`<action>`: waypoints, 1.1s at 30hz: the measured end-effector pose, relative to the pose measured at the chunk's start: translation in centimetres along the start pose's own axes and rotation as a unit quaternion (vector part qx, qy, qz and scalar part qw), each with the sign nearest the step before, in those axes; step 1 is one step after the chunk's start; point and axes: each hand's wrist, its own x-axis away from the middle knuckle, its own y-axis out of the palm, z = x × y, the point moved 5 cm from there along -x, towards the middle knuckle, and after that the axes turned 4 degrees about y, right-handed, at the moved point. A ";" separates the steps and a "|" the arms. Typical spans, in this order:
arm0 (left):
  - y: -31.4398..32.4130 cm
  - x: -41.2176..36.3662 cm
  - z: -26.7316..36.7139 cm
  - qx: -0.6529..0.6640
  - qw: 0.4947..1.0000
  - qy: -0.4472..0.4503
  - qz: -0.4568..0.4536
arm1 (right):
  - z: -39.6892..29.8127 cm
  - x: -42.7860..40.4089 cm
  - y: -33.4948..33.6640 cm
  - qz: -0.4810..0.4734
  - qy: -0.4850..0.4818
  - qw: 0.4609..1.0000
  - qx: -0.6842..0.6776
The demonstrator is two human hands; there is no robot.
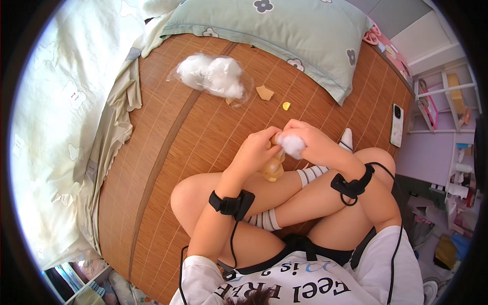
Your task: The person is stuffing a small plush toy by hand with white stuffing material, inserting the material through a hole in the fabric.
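Note:
My left hand (257, 148) grips a small yellowish-tan item (273, 168) that looks like soft, partly see-through fabric; its lower part hangs below the fingers above my leg. My right hand (310, 139) meets the left at the item's upper end and holds a tuft of white fibre stuffing (292, 146) against it. The fingers hide where stuffing and item meet. Farther out lies a clear plastic bag of white stuffing (209, 74). Near it are a tan scrap (265, 93) and a small yellow piece (286, 106).
I sit cross-legged on a brown bamboo mat (179, 148). A green pillow (297, 34) lies at the far side, a pale curtain (61, 126) hangs at left. A phone (397, 126) rests near the right edge, beside white shelving (444, 91). Black cables (397, 244) run along both arms.

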 end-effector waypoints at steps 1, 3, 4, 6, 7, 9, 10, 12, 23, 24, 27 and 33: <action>0.2 0.1 0.0 -0.009 1.000 0.001 -0.011 | 0.4 0.0 0.3 -0.035 0.042 0.998 -0.030; 0.4 0.2 -0.4 -0.026 1.000 0.006 -0.010 | 0.2 -0.1 0.6 -0.038 0.059 0.998 0.007; 0.5 0.2 -0.4 -0.044 0.999 0.012 -0.008 | 0.0 -0.2 0.7 -0.042 0.076 0.995 0.044; 0.5 0.2 -0.1 -0.028 1.000 0.000 -0.010 | -1.1 -0.3 0.3 -0.034 0.126 0.991 0.031; 0.4 0.2 -0.1 -0.012 1.000 -0.012 -0.010 | -1.0 -0.3 0.2 -0.031 0.151 0.988 0.024; 0.4 0.0 -0.4 0.006 1.000 -0.004 0.011 | -0.5 -0.3 0.0 -0.016 0.177 0.984 -0.003; 0.3 -0.1 -0.4 0.026 0.999 0.004 0.034 | -0.1 -0.4 -0.1 -0.005 0.179 0.983 -0.023; 0.0 -0.3 0.2 0.037 0.999 0.015 0.036 | 0.6 -0.6 -0.2 0.035 0.154 0.984 -0.080; -0.4 -0.2 0.4 0.060 0.998 -0.006 0.012 | -0.5 -0.8 -1.6 0.118 0.027 0.987 -0.102; -0.2 -0.1 0.7 0.057 0.998 0.000 0.004 | -0.3 -0.8 -1.4 0.133 -0.002 0.989 -0.061; 0.0 0.0 0.7 0.042 0.999 0.003 -0.014 | -0.4 -0.8 -1.1 0.125 -0.047 0.991 0.006; -0.2 0.2 0.4 0.038 0.999 0.004 -0.007 | 0.9 -0.3 -0.5 0.015 0.047 0.996 -0.081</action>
